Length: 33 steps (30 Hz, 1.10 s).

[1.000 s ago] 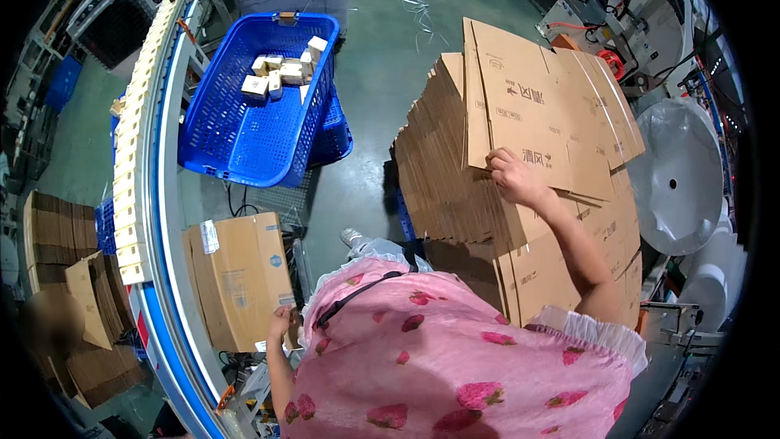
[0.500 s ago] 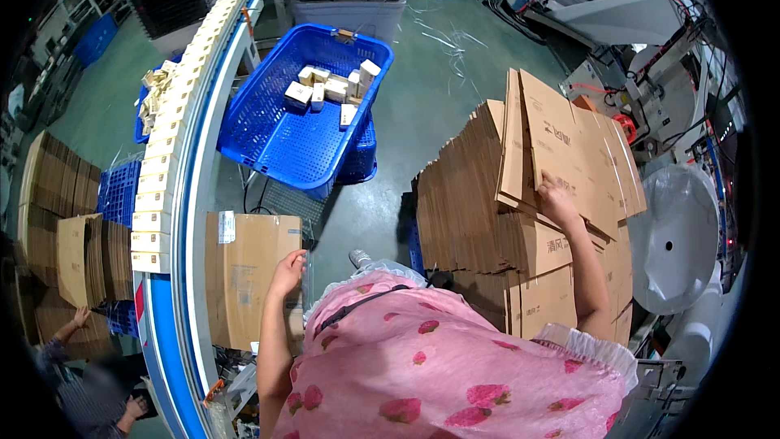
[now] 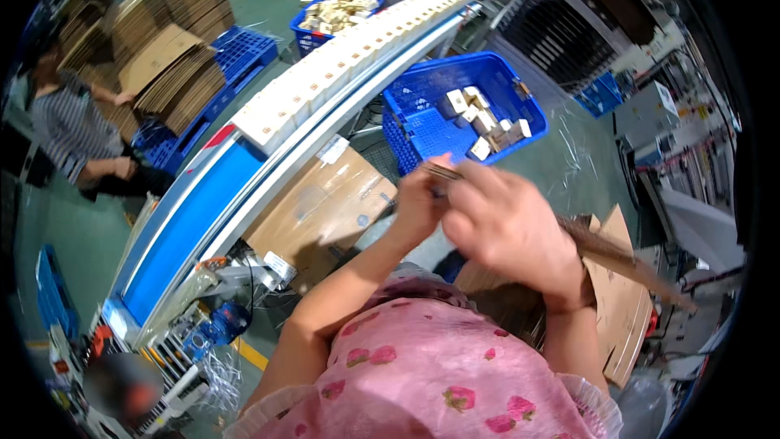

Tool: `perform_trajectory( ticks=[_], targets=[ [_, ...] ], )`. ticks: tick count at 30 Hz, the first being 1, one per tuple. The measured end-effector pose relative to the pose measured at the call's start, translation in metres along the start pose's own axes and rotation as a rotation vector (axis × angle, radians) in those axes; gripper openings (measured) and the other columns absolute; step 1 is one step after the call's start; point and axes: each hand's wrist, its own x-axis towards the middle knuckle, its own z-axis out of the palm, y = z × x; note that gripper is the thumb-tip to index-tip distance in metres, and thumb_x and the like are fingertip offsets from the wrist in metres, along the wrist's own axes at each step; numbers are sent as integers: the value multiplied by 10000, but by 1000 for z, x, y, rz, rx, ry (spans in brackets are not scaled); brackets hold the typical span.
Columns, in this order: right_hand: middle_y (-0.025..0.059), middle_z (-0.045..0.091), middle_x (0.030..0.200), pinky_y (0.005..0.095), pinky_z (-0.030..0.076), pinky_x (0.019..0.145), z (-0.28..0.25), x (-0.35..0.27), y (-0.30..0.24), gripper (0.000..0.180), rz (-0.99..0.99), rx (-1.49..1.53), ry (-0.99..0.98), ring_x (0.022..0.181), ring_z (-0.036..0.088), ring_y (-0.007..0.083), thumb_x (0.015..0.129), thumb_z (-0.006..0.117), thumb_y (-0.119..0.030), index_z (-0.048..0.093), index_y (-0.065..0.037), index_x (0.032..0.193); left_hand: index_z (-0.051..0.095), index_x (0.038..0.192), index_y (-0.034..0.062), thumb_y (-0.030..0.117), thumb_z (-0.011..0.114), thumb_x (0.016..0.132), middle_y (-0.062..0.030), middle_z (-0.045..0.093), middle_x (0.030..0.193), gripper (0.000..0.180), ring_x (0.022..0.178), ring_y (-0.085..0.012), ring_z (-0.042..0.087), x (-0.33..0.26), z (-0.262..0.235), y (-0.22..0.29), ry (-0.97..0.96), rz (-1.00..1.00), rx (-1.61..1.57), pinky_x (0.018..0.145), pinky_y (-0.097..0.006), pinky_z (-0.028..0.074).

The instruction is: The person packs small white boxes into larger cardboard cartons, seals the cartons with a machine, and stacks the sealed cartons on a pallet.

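Observation:
A flattened cardboard box [image 3: 611, 254] is raised in front of me, almost edge-on and slanting down to the right. My left hand [image 3: 421, 210] is closed at its left end, thumb and fingers on the edge. Closed on the same cardboard, my right hand [image 3: 512, 232] is partly smeared by motion, and its fingers hide part of the box. Below and behind the right forearm stands the stack of flattened boxes [image 3: 621, 309]. A taped carton [image 3: 321, 203] lies to the left of my left hand, beside the conveyor.
A conveyor [image 3: 199, 232] carrying a row of white packs [image 3: 325, 73] runs diagonally on the left. Beyond my hands sits a blue basket [image 3: 414, 126] with several small packs. Across the conveyor, a person in a striped top [image 3: 61, 126] stands by stacked cardboard [image 3: 179, 81].
My view has swung left toward the conveyor. My right hand has left the stack with a flattened box, and my left hand has come up and taken hold of it too.

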Motion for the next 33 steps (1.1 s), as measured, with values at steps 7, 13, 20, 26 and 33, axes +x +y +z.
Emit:
perform_trajectory(
  ticks=[7, 13, 20, 26, 33],
  targets=[
    [75, 442, 622, 344, 385, 542, -2, 12, 30, 243, 109, 158, -76, 614, 484, 255, 599, 621, -165, 407, -51, 613, 388, 1131, -10, 33, 509, 716, -110, 523, 959, 435, 752, -227, 536, -167, -167, -12, 701, -665, 774, 637, -327, 458],
    [132, 554, 768, 400, 433, 522, 167, 30, 126, 59, -115, 251, -210, 642, 554, 304, 678, 480, -40, 456, -20, 728, 410, 1125, -41, 102, 494, 750, -184, 489, 1066, 410, 942, -308, 495, -211, -162, -24, 738, -388, 1067, 766, -381, 410],
    [183, 519, 845, 403, 367, 785, 239, 65, 112, 457, -312, 495, -361, 869, 493, 310, 809, 406, -426, 509, 19, 811, 478, 1099, 104, 163, 578, 629, -163, 393, 1181, 484, 1149, -340, 290, -75, -100, -37, 511, -822, 1651, 870, -575, 253],
    [185, 571, 810, 415, 410, 712, 281, 110, 142, 490, -183, 733, -511, 792, 532, 350, 861, 266, -435, 550, -37, 860, 561, 870, 125, 65, 542, 593, -108, 528, 952, 283, 995, -345, 429, -80, -71, -14, 542, -612, 1426, 854, -595, 210],
    [191, 564, 738, 422, 415, 640, 254, 93, 154, 243, -475, 769, -515, 745, 537, 357, 705, 497, -132, 500, -15, 919, 519, 680, 82, 51, 535, 594, -80, 518, 773, 93, 818, -294, 462, -96, -69, 38, 333, -783, 1099, 865, -523, 276]
  ],
)
